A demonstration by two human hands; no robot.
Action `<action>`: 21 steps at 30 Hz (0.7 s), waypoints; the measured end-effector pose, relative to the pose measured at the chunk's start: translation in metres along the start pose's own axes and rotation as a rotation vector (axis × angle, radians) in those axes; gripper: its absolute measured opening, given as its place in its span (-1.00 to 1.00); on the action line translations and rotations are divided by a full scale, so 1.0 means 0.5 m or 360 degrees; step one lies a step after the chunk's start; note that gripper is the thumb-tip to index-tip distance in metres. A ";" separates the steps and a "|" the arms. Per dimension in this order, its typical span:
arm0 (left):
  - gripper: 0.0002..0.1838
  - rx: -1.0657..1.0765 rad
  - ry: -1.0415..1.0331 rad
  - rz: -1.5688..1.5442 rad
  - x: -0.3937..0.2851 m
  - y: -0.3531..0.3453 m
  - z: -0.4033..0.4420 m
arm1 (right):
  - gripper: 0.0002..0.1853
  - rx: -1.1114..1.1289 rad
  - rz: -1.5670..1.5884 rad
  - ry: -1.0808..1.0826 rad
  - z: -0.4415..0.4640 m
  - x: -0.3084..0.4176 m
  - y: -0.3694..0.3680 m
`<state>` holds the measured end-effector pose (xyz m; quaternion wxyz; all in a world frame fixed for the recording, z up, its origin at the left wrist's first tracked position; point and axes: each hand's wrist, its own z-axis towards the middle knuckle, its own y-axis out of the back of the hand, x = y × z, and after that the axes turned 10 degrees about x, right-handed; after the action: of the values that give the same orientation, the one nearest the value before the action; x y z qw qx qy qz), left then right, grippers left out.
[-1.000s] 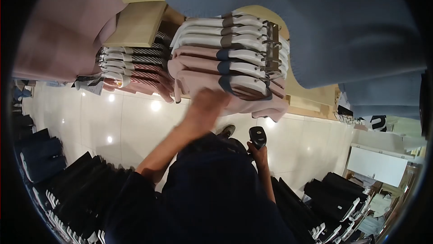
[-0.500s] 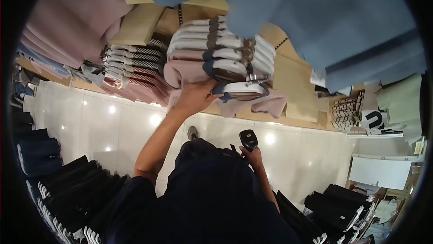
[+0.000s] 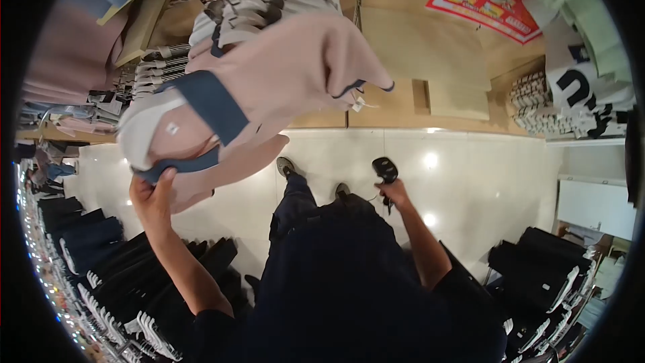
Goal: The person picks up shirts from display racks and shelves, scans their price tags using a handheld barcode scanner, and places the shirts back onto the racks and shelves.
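Grasping the blue collar (image 3: pixel 213 104) of a pink garment (image 3: pixel 289 61) at its near edge, the left hand (image 3: pixel 153 195) has its thumb pressed over the band and its fingers curled beneath. The pink garment hangs aslant in the air, crossing the left part of the front edge of the wooden display unit (image 3: pixel 423 54) and reaching out above the pale tiled floor (image 3: pixel 470 171). Inside its neck opening shows 1 small white label (image 3: pixel 172 128).

The right hand (image 3: pixel 395 192) is well apart from the pink garment, fingers closed around the grip of a black handheld device (image 3: pixel 385 168), whose head points away from the body.

Behind the pink garment, toward the unit's back left corner, white hangers (image 3: pixel 247 0) hang in a tight row; striped clothes (image 3: pixel 158 69) hang just beside them on the left. Near the unit's back right corner is 1 red sign (image 3: pixel 480 0). Black clothes (image 3: pixel 161 265) hang on racks at the floor's left and right edges. The wearer's 2 shoes (image 3: pixel 285 167) stand on the floor.
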<state>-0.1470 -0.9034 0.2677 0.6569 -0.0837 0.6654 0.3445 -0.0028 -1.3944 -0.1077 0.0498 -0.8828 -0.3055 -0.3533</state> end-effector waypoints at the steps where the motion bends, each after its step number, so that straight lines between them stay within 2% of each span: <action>1: -0.71 -0.0025 -0.0014 -0.0009 -0.024 0.006 -0.030 | -0.78 -0.0016 0.0040 0.0017 0.015 -0.024 0.017; 2: -0.71 -0.0060 -0.0036 -0.0024 -0.052 0.011 -0.056 | -0.80 -0.0035 0.0071 0.0045 0.030 -0.035 0.031; 4: -0.69 -0.0077 -0.0146 0.0009 -0.102 0.016 -0.101 | -0.67 0.0030 0.0377 0.0137 0.043 -0.022 0.043; 9: -0.67 -0.0148 -0.0196 0.0126 -0.196 0.067 -0.198 | -0.63 0.0154 0.0624 0.0179 0.097 0.001 0.015; 12: -0.60 -0.0124 -0.0298 0.0145 -0.235 0.117 -0.250 | -0.61 0.0335 0.0790 0.0195 0.119 0.012 -0.028; 16: -0.66 -0.0327 -0.0397 0.0094 -0.309 0.106 -0.286 | -0.63 0.0528 0.0913 0.0119 0.135 0.028 -0.072; 21: -0.70 -0.0512 -0.0455 0.0084 -0.367 0.137 -0.323 | -0.50 0.0932 0.1254 0.0101 0.159 0.028 -0.098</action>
<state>-0.2950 -1.0067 0.4462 0.7135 -0.1202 0.5039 0.4717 0.0240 -1.3239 -0.1640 0.4351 -0.8690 -0.0332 -0.2335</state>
